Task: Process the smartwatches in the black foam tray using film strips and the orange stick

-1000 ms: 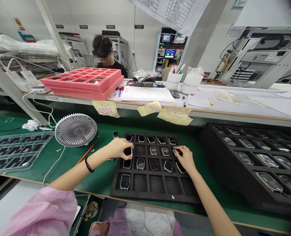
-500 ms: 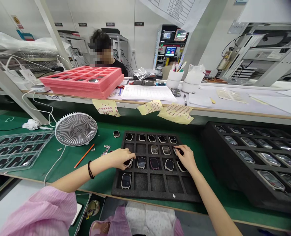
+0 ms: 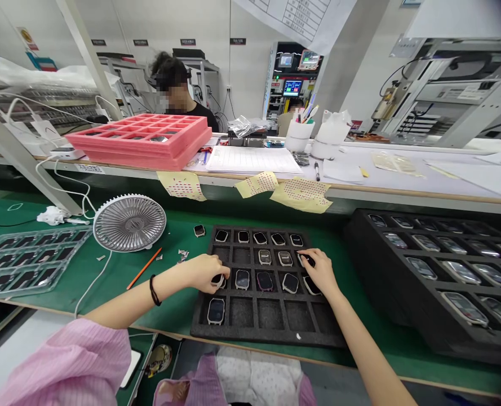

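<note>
In front of me on the bench (image 3: 174,309) lies a black foam tray (image 3: 269,336). My left hand (image 3: 210,273) grips one watch (image 3: 218,281) at its left column, second row up; farther up, my right hand (image 3: 316,267) pinches another watch (image 3: 306,260) at the right end.

Black foam tray (image 3: 275,336), at the front edge of the bench (image 3: 174,313): 1.
Watches (image 3: 290,283) therein: 14 (far row 5, second row 3, third row 5, near left corner 1).
Loose watch (image 3: 199,230), near tray's far left corner: 1.
Fan (image 3: 129,223): 1.
</note>
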Motion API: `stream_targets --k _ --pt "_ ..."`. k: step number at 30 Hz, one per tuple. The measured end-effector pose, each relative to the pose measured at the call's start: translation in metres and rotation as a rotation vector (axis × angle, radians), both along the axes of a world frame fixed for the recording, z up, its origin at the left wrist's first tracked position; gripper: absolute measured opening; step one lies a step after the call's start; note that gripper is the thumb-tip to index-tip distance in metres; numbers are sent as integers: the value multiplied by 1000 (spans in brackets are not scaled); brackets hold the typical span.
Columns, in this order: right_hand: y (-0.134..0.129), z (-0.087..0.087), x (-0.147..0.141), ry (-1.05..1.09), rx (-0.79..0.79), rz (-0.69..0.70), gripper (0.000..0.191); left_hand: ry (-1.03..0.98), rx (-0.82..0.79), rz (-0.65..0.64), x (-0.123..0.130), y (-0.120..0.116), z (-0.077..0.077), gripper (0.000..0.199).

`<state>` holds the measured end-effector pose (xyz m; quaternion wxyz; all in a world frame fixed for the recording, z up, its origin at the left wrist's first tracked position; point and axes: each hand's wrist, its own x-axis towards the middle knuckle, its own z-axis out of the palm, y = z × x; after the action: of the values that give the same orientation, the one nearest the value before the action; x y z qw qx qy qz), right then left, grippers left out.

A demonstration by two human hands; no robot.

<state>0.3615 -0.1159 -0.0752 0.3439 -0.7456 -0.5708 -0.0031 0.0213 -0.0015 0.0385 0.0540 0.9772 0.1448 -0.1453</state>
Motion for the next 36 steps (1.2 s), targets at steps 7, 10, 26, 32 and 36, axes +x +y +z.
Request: stream_targets --k 7,10,26,32,36 --pt "0 1 0 12 0 7 28 -3 -56 -6 -4 1 0 40" --pt "-1 1 0 10 9 7 28 -62 -122 31 -8 2 -4 34" --pt "0 2 1 33 6 8 27 -146 -401 283 -20 -7 -10 54" --pt "0 2 0 34 8 14 28 -206 -349 315 -22 -7 -1 50" --pt "-1 2 1 37 8 14 28 -250 -288 265 -14 -7 1 50"
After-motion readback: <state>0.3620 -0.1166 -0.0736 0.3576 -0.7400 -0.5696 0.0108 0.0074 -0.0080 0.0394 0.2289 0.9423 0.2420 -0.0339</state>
